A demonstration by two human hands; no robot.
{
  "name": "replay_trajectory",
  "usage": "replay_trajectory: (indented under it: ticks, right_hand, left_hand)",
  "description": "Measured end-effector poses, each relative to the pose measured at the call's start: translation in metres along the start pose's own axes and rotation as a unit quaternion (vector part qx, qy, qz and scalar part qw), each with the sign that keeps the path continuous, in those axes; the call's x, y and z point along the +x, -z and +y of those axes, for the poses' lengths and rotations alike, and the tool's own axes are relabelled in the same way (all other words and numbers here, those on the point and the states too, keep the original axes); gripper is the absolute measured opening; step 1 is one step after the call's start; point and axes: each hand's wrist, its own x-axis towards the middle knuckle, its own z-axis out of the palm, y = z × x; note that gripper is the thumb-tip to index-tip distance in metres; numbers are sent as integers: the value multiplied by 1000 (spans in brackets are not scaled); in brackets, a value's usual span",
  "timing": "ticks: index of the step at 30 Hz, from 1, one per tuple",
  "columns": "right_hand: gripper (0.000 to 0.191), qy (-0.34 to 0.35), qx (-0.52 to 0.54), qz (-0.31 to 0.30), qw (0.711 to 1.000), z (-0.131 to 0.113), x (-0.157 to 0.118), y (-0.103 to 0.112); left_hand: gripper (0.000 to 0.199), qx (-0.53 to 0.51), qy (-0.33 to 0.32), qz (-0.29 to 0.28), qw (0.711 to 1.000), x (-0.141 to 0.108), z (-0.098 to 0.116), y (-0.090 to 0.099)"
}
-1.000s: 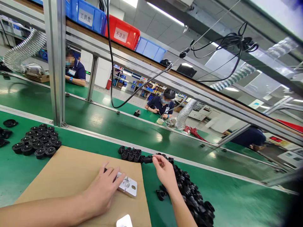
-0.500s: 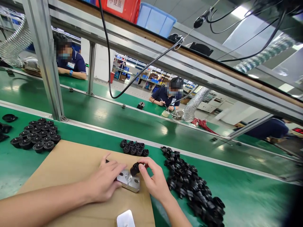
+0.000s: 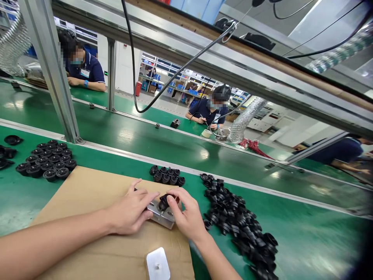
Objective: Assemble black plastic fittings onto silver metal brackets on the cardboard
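A silver metal block (image 3: 163, 221) with slots lies on the brown cardboard sheet (image 3: 96, 194). My left hand (image 3: 131, 213) is closed over the block's left end, thumb along its near side and index finger along the top. A small round black plastic part (image 3: 164, 202) is pinched between the thumb and fingers of my right hand (image 3: 186, 214). It is tilted and sits at the middle of the block; whether it is seated there is hidden by my fingers.
A small group of black parts (image 3: 167, 175) stands beyond the cardboard. Loose black parts (image 3: 233, 217) lie piled at right; round black parts (image 3: 48, 159) stand in rows at left. A white square piece (image 3: 158, 264) lies nearby. Metal framing (image 3: 65, 105) and co-workers (image 3: 211, 111) are beyond.
My right hand has brought the black part left and down onto the metal block. My left hand stays on the block. The camera view has tilted slightly downward.
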Motion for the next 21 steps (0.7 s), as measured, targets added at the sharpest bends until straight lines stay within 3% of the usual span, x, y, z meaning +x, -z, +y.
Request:
replay_trajectory:
  ticks: [7, 14, 21]
  right_hand:
    - [13, -1, 6, -21, 1000, -4, 0, -1]
    - [22, -87, 21, -54, 994, 2, 2, -4]
    - [27, -56, 1, -84, 995, -1, 2, 6]
  left_hand:
    - [68, 13, 3, -4, 1000, 0, -2, -3]
    - [66, 17, 8, -3, 1000, 1, 0, -1]
    - [62, 19, 15, 7, 1000, 3, 0, -2]
